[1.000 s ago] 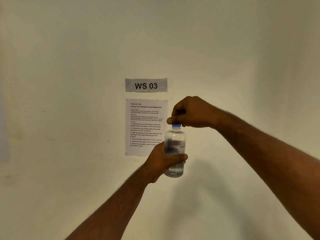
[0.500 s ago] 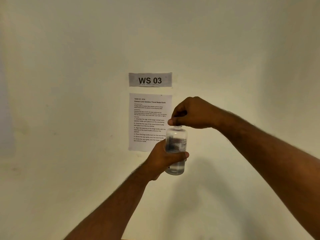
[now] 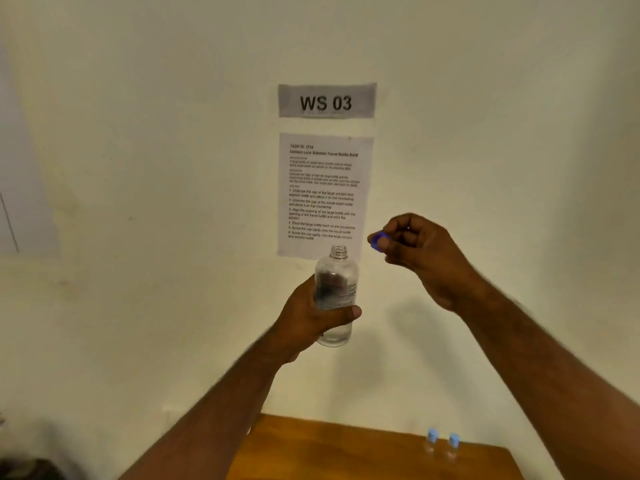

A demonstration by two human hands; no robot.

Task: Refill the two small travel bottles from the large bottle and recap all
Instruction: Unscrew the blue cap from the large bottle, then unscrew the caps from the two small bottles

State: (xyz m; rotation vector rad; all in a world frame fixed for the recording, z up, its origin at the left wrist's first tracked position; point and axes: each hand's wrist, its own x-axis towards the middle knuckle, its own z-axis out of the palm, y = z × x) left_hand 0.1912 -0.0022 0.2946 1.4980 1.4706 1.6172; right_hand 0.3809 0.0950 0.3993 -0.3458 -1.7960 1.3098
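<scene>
— Left side, what have you got?

— My left hand [image 3: 313, 318] is wrapped round the large bottle [image 3: 336, 292], fingers curled about its lower body, thumb across the front. Bottle upright, held in the air before the wall. Neck open, threads bare. Clear liquid low in it.

— And the cap?

— Blue cap [image 3: 376, 241] pinched in my right hand [image 3: 420, 252], between thumb and fingertips. It sits to the right of the bottle's mouth and a little above, apart from it, not touching.

— The small ones?

— Two travel bottles [image 3: 441, 445] stand well below my right hand, side by side on the wooden table [image 3: 329, 452], near its back edge. Both wear light blue caps. They are blurred; I cannot tell their fill.

— Anything behind the grip?

— A printed instruction sheet [image 3: 325, 192] on the wall, just behind and above the large bottle's neck. Above that, a grey sign [image 3: 327, 100] reading "WS 03".
</scene>
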